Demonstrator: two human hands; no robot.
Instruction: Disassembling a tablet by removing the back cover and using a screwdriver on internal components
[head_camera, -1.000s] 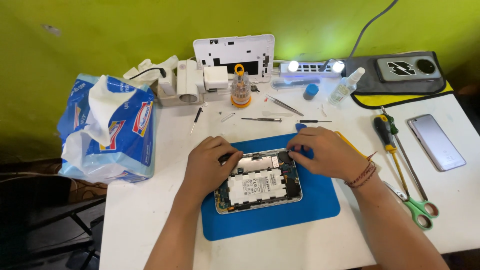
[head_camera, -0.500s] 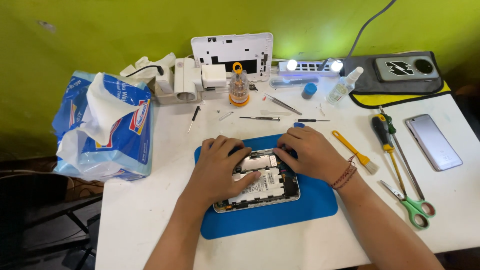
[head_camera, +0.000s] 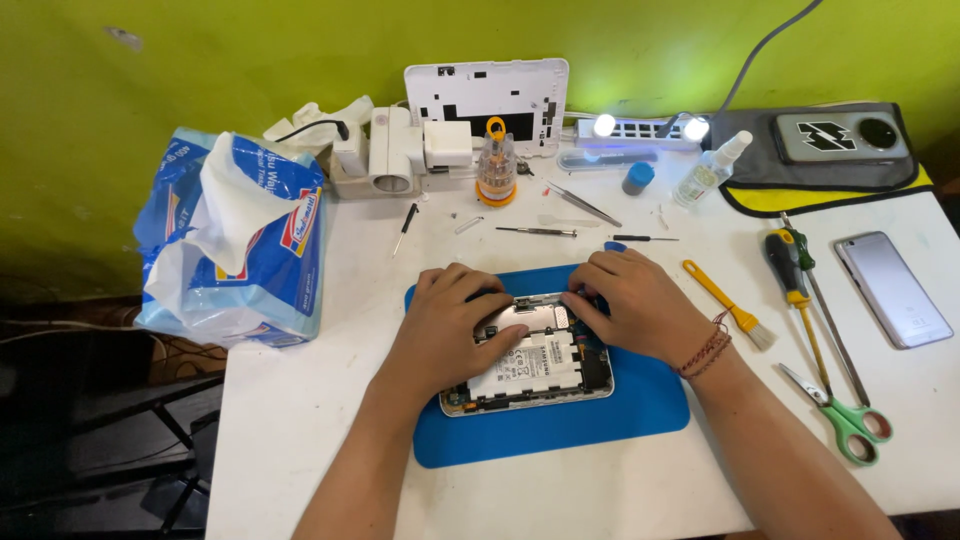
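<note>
Your left hand (head_camera: 445, 325) flat, fingers together, pressing opened tablet (head_camera: 530, 360) on blue mat (head_camera: 640, 410). Right hand (head_camera: 635, 305): fingertips bunched at tablet's top edge; pinch unclear. Back cover (head_camera: 487, 95) already off, beyond fingertips. Battery and boards still seated; screwdrivers (head_camera: 800, 280) right of fingers, idle.

Bright, even light over my white table (head_camera: 300, 420), and the picture is sharp across the middle. Two small lamps (head_camera: 648, 127) at the back burn out to white blobs with a bluish glow beneath them. The green wall (head_camera: 250, 60) takes the light unevenly, dimmer toward the left edge. Soft, short shadows sit under my left hand (head_camera: 450, 325) and my right hand (head_camera: 635, 300). The metal plate of the opened device (head_camera: 535, 365) gives a pale sheen, as does the phone (head_camera: 893, 290) at the right. Bottom left falls off into near black. Straight lines bow slightly at the borders.
</note>
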